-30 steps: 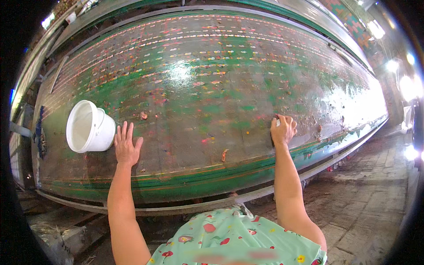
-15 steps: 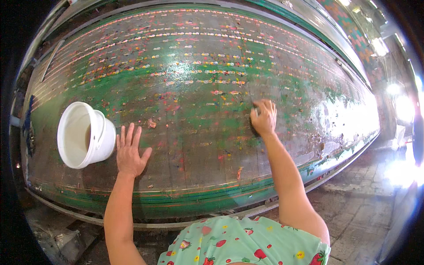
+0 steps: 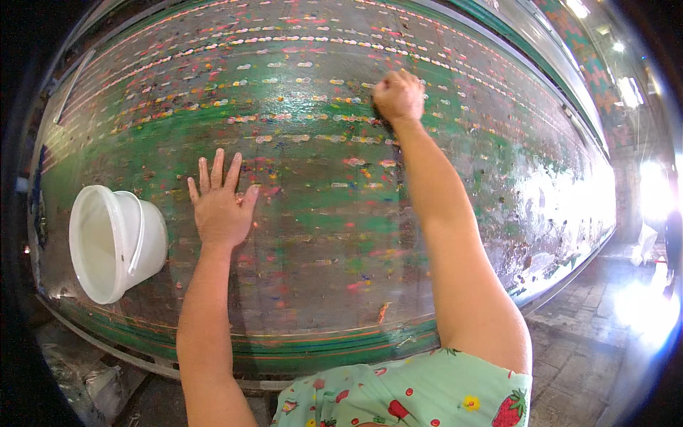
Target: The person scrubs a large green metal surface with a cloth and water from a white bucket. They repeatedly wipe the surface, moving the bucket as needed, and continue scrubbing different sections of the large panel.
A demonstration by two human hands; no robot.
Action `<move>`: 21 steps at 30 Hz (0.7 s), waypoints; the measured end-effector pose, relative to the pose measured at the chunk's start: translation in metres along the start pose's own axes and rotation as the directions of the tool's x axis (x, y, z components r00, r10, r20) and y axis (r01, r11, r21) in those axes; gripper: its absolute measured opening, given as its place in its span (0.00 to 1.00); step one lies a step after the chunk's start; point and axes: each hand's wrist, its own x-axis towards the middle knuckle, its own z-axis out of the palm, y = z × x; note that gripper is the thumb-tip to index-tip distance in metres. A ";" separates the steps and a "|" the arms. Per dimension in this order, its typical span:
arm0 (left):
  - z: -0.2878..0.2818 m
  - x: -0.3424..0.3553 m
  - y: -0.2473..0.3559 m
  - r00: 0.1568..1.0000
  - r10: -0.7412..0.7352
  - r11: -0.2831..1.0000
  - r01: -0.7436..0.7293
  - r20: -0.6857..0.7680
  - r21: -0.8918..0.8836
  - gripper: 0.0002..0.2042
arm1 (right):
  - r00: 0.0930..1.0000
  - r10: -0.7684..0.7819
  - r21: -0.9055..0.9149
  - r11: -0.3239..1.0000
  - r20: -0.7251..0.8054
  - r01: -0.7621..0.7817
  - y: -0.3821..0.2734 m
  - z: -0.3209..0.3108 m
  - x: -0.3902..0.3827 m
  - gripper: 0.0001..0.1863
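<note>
My left hand (image 3: 222, 206) rests with spread fingers on a wide, wet, gray-green surface (image 3: 313, 213) marked with pale dashed rows and colored smears. Left of it sits a white plastic bucket (image 3: 117, 245) with a handle. My right hand (image 3: 400, 96) is farther forward, right of centre, its fingers curled down against the surface. A dark patch shows beneath it; what it holds is hidden by the hand.
The surface has a green near edge (image 3: 313, 345) and a metal rail behind it. A thin pale bar (image 3: 73, 85) lies at the far left. Tiled floor (image 3: 569, 356) runs along the right, with bright glare and lights beyond.
My right hand has moved forward and left across the surface. My left hand has also reached forward, fingers still spread. The bucket appears lower and farther left as the view has shifted.
</note>
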 end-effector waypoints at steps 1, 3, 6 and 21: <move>0.000 0.000 0.001 1.000 -0.007 1.000 0.007 0.008 0.000 0.37 | 0.998 -0.055 0.046 0.997 0.016 0.054 -0.015 0.000 -0.005 0.11; 0.000 0.000 0.001 1.000 -0.006 1.000 0.006 -0.002 0.006 0.36 | 0.972 -0.231 0.255 0.944 0.053 0.210 -0.029 -0.014 -0.036 0.07; 0.006 0.001 -0.002 1.000 -0.001 1.000 0.001 -0.016 -0.004 0.36 | 0.935 -0.347 0.316 0.882 -0.069 0.350 0.002 -0.046 -0.075 0.05; 0.003 -0.002 -0.002 1.000 -0.004 0.999 0.003 -0.027 -0.039 0.36 | 0.947 -0.322 0.231 0.920 -0.012 0.316 -0.034 -0.032 -0.061 0.06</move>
